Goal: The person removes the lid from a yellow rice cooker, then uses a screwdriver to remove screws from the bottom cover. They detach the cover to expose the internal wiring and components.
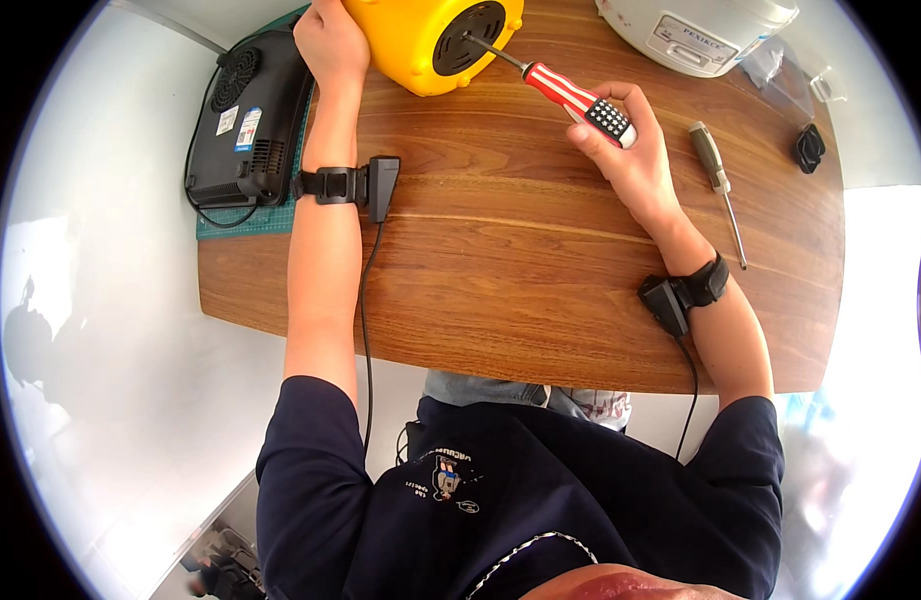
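Yellow casing (395, 45) at the far edge of the bench (520, 260), left of centre, partly cut off by the top of the view. Its black slotted disc (450, 52) faces the wearer. Screwdriver (570, 95) slants from the right hand (635, 165) into the disc near its middle; tip hidden, so cannot tell whether it is seated on a screw.

Right fingers pinch the butt end of the striped handle between thumb and forefinger. Left hand (335, 45) is against the casing's left side; its fingertips are out of sight, cannot tell how they close.

For good work, as I judge it: shaft square to the disc, steady push along it before any twist, short turns, re-grip between them. A fuller hold on the handle would likely give more torque. The rounded casing may roll or swing unless the left hand braces it.

Around: spare screwdriver (715, 165) to the right, beyond the working hand. White cooker (700, 35) far right, close enough to limit a wide elbow. Clear bag (778, 75) and black coil (809, 148) past it. Black appliance (245, 120) on a green mat (235, 228), just beside the left forearm, crowding that side. Left wrist cable (364, 320) trails over the bench edge; could snag.
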`<state>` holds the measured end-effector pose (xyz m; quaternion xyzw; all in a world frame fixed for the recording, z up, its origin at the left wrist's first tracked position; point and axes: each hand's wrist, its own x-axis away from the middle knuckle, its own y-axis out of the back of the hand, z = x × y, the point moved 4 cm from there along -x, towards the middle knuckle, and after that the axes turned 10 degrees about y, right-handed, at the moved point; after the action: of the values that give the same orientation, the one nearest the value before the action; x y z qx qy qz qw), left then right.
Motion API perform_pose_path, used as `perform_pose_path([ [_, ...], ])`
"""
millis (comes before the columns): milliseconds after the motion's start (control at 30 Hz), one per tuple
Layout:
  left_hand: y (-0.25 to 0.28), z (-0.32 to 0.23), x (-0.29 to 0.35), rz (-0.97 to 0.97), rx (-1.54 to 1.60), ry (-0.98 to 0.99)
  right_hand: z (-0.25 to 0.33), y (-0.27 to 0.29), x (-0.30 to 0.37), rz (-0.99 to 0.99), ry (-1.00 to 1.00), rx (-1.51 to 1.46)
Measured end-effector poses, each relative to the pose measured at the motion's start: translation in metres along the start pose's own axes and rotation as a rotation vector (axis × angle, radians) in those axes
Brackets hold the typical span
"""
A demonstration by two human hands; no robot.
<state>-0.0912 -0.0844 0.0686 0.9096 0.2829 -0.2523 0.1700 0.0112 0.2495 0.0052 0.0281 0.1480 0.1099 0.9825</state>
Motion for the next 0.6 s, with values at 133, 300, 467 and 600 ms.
perform_pose_path([
  [133,0.001,0.002,0.0,0.014,0.0,0.025,0.001,0.006,-0.002,0.091,-0.124,-0.161],
  [300,-0.001,-0.001,0.001,0.0,0.005,0.006,-0.001,0.003,-0.002,0.015,0.013,0.034],
  [467,0.0,0.002,-0.001,-0.007,-0.027,-0.054,0.006,-0.001,0.0,-0.115,0.208,0.082],
  [600,-0.001,0.003,-0.001,0.002,-0.016,-0.046,-0.002,-0.001,-0.001,-0.083,0.07,-0.014],
])
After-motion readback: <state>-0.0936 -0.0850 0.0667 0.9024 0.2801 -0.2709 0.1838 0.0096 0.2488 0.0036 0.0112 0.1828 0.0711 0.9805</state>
